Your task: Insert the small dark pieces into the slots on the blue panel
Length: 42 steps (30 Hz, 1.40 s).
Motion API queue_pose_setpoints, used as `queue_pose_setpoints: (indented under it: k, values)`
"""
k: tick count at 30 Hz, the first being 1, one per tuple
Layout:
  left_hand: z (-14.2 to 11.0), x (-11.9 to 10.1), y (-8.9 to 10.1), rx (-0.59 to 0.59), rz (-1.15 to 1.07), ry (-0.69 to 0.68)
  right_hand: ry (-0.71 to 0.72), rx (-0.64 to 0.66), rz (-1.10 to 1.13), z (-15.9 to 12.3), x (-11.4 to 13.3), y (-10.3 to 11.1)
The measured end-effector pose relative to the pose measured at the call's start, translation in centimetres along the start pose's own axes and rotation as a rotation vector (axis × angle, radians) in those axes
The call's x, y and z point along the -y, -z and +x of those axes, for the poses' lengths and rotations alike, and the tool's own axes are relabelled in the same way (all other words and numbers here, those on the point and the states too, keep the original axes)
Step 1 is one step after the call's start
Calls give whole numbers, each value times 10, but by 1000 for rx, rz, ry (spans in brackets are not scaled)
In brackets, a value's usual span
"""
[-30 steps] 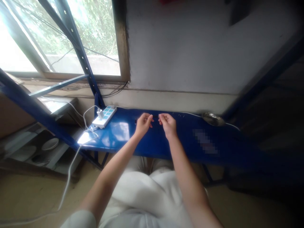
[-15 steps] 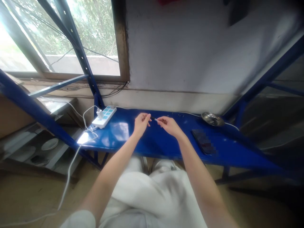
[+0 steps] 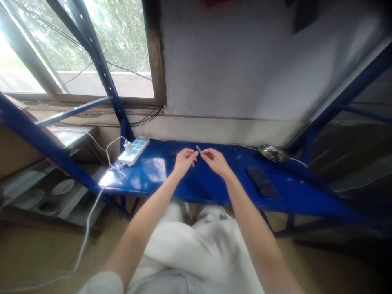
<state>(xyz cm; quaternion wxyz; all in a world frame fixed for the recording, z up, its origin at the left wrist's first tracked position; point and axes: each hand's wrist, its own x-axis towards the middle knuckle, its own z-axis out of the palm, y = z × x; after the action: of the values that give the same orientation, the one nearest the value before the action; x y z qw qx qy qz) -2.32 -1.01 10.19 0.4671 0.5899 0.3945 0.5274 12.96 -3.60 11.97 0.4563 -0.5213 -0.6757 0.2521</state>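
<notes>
My left hand and my right hand meet above the middle of a blue metal shelf. Both are closed in a pinch around a small thin object whose pale tip sticks up between them. It is too small to name. A dark phone lies flat on the shelf to the right of my right hand. My knees in white trousers sit under the shelf's front edge.
A white power strip with a charger and white cables lies at the shelf's left end. A shallow metal dish stands at the back right. Blue rack struts cross the window on the left and rise on the right. Plates sit low at the left.
My hands have come closer together, and the small object now points upward between them instead of lying level. The view has steadied, so the phone shows clearly.
</notes>
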Motion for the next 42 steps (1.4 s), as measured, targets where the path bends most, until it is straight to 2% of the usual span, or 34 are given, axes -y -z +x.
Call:
queue_pose_setpoints:
  k: [3,10,16,19,23,29,34,42]
  values:
    - [1,3,-1,28,-5,-17,-11,77,27,0,3,-6]
    - [3,12,1,57,56,-33,4,151,-54,0,-1,-8]
    - [4,9,-3,136,81,-84,10,153,-141,1,2,-7]
    - [2,11,-4,131,51,-69,15,128,-163,3,-3,-6]
    - [-3,27,-1,59,114,-59,-42,-54,-155,7,-29,-2]
    - [-11,61,11,-7,230,60,-277,-267,-195,13,-98,6]
    - [-19,75,13,-26,248,112,-294,-263,-321,23,-135,3]
    - [-25,81,13,-28,258,168,-346,-203,-446,44,-151,-9]
